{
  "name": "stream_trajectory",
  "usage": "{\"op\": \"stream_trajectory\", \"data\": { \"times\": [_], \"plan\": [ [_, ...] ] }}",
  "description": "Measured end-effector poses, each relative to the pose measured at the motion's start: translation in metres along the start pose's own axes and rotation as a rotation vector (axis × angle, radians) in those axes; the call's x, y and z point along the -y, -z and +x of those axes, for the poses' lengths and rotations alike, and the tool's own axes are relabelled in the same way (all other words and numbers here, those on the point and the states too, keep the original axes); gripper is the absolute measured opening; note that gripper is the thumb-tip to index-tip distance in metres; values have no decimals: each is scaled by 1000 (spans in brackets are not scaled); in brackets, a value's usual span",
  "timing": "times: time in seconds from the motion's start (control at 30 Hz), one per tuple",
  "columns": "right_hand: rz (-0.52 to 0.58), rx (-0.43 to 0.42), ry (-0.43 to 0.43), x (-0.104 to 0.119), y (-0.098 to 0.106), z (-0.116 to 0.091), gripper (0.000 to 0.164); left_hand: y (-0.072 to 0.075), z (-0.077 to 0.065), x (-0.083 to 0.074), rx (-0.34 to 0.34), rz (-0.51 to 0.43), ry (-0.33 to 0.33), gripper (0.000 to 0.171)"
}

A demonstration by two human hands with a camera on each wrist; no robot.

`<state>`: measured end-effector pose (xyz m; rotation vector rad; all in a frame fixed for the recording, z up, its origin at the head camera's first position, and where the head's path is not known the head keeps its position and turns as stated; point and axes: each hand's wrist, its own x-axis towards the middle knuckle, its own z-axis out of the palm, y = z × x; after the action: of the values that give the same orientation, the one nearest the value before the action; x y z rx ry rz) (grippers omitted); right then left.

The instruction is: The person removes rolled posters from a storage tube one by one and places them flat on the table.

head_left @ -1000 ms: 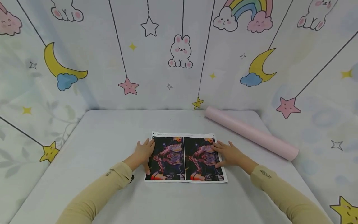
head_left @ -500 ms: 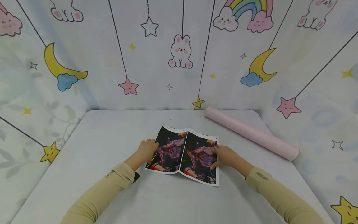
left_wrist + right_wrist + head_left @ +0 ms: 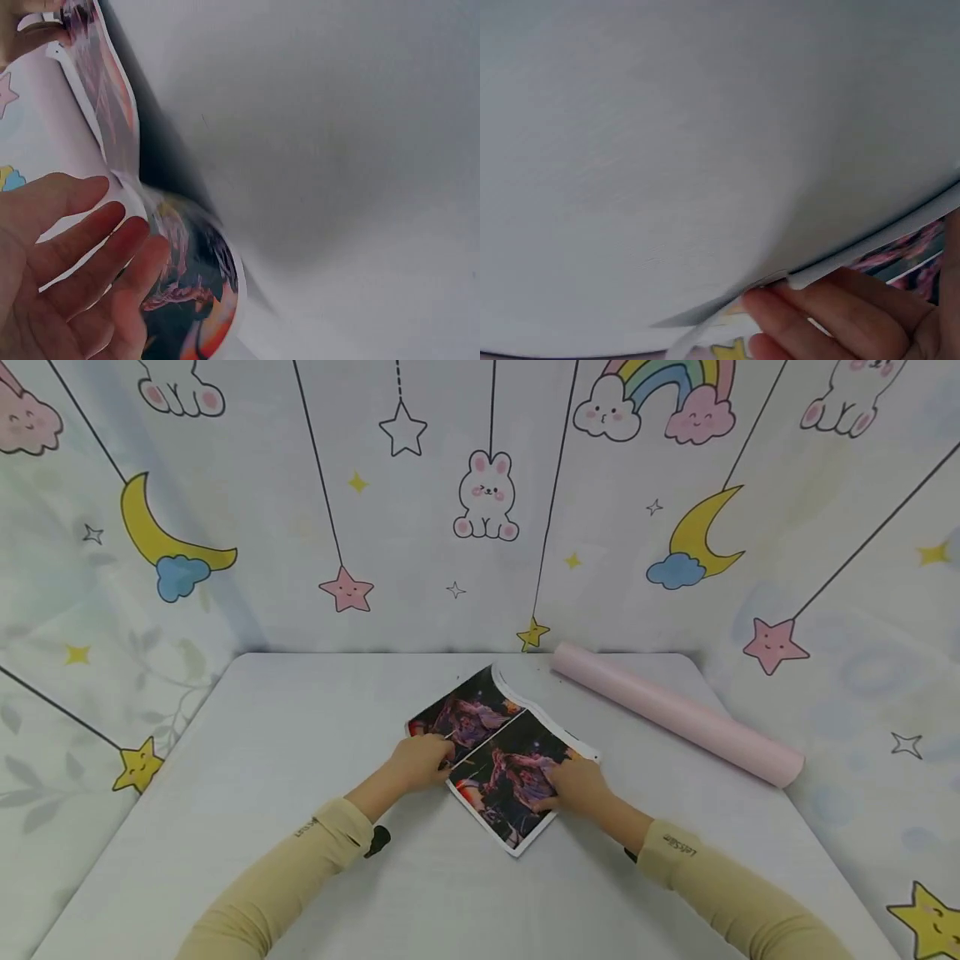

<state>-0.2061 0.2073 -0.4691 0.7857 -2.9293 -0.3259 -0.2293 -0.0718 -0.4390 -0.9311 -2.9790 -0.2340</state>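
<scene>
A white-bordered printed sheet carries two matching dark, colourful pictures side by side. It stands turned at a slant and bent along the white line between the pictures. My right hand pinches its right edge, with thumb and fingers on either side of the paper; in the right wrist view the fingers lie along that edge. My left hand is at the near edge by the middle line. In the left wrist view its fingers are spread and loosely bent beside the curving paper, without gripping it.
A long pale pink roll lies aslant on the right back of the white table. Behind the table hangs a cloth printed with rabbits, moons and stars. A small black object sits at my left cuff.
The sheet lay flat and square under both hands; it has since been lifted, bent and turned clockwise. My left hand has moved right along it, while the right hand has taken hold of the right edge.
</scene>
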Motion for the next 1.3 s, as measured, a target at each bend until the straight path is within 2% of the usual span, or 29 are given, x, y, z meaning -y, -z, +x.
{"op": "stream_trajectory", "data": {
  "times": [0.1, 0.27, 0.47, 0.57, 0.7, 0.9, 1.0, 1.17, 1.23, 1.3],
  "plan": [
    [-37, 34, -52, 16, 4, 1, 59, -6, 2, -2, 21, -2, 15, 25],
    [-88, 60, -127, 34, 12, 0, 61, -15, 1, -4, 108, 17, 82, 49],
    [-16, 141, -183, 46, 20, -4, 59, -17, 1, -10, 161, 46, 115, 55],
    [-23, 149, -181, 53, 25, -6, 57, -16, 1, -11, 190, 65, 136, 67],
    [-54, 80, -138, 58, 26, -10, 54, -12, 2, -11, 255, 120, 154, 99],
    [19, 5, -59, 63, 24, -14, 46, -9, 5, -11, 345, 136, 181, 122],
    [57, 5, -25, 66, 25, -16, 46, -8, 7, -11, 396, 148, 205, 129],
    [64, 64, 55, 71, 32, -21, 47, -8, 6, -13, 490, 172, 234, 136],
    [83, 63, 101, 67, 33, -23, 46, -10, 4, -15, 506, 190, 236, 139],
    [147, 52, 136, 57, 33, -24, 41, -11, 3, -17, 502, 218, 231, 140]
  ]
}}
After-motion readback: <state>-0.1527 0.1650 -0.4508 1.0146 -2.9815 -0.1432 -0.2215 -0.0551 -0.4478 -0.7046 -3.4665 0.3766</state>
